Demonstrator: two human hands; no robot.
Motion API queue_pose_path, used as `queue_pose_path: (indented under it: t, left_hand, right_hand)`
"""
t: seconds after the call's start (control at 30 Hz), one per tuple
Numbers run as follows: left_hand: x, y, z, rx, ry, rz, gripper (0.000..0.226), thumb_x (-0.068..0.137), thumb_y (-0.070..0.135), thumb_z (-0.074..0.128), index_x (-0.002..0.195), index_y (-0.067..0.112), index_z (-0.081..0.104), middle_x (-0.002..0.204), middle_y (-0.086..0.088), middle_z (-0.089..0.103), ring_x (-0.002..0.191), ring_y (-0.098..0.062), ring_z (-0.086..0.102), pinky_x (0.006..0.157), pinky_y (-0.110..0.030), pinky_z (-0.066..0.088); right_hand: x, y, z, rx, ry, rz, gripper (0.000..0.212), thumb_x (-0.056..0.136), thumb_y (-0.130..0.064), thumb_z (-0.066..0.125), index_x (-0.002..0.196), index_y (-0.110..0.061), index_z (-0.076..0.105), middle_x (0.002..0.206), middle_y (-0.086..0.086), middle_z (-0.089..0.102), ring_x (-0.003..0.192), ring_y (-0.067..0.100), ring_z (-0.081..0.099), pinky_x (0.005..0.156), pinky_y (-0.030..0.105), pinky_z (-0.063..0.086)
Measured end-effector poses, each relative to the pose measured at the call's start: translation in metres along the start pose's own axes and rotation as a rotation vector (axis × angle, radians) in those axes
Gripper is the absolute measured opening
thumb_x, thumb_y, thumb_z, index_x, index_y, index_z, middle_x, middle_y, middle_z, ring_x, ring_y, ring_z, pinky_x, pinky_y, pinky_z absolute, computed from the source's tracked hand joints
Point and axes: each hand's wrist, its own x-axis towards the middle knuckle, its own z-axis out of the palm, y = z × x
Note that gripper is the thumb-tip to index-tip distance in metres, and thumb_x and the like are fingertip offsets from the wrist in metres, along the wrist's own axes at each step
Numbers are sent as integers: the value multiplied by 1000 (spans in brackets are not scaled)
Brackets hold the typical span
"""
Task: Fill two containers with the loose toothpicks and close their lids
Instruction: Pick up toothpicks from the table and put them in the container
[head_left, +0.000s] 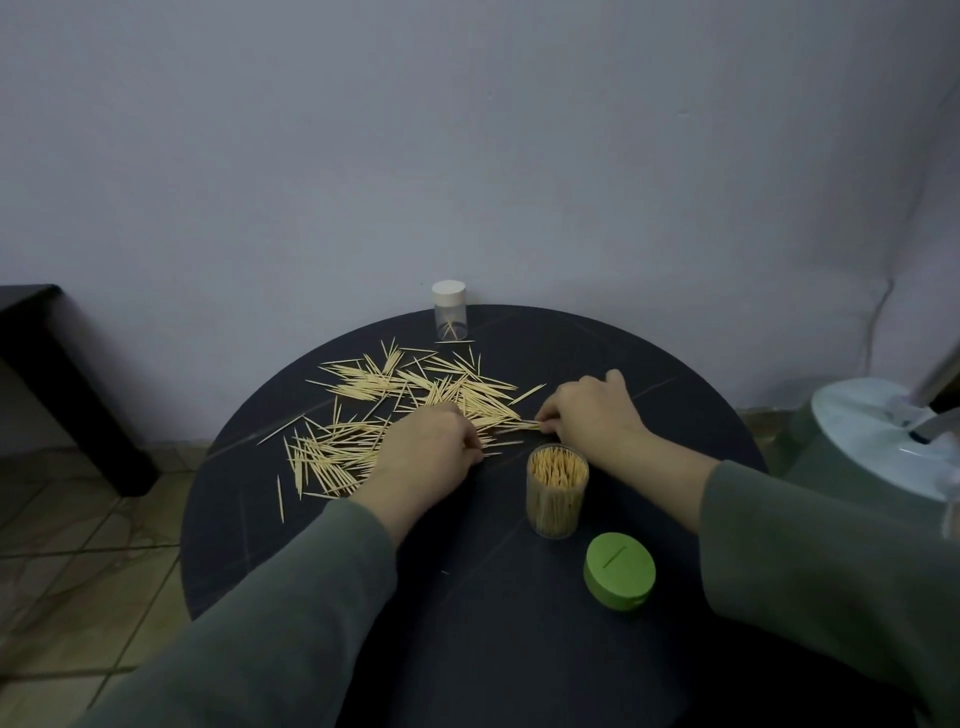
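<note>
On round dark table (519, 649), scattered toothpicks (395, 405).

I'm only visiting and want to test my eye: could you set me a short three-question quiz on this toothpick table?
1. True or false: the green round plastic lid sits on the clear open container packed with toothpicks.
2. Which container is capped: the open one, or the small clear jar with the white lid?
3. What are the left hand and right hand touching on the round black table?

Key: 1. False, it lies on the table beside it. 2. The white-lidded jar. 3. The loose wooden toothpicks.
</note>
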Motion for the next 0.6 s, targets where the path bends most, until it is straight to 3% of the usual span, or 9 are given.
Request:
queue_pose_path:
  t: [0.17, 0.47, 0.6]
  left_hand:
    - [3, -5, 1, 5, -14, -65, 31, 92, 40, 60, 121, 30, 61, 125, 5, 58, 116, -19, 54, 91, -33, 46]
    - [2, 3, 8, 139, 29, 27, 27, 99, 25, 46, 119, 23, 65, 113, 0, 59, 108, -22, 55, 83, -36, 50]
    - [3, 7, 9, 171, 51, 28, 26, 99, 23, 47, 118, 21, 64, 114, 0, 59, 108, -21, 54, 82, -36, 50]
  right_hand:
    - [0, -2, 1, -27, 26, -44, 25, 95, -34, 56, 117, -28, 66, 114, -5, 65, 111, 17, 53, 102, 43, 30]
    - [-3, -4, 0, -107, -8, -170, 32, 98, -32, 51, 129, -30, 57, 127, -3, 59, 118, 18, 49, 103, 44, 30]
    - [-2, -6, -1, -165, 22, -194, 28, 97, -36, 52, 123, -29, 61, 123, -4, 61, 114, 17, 50, 101, 43, 31]
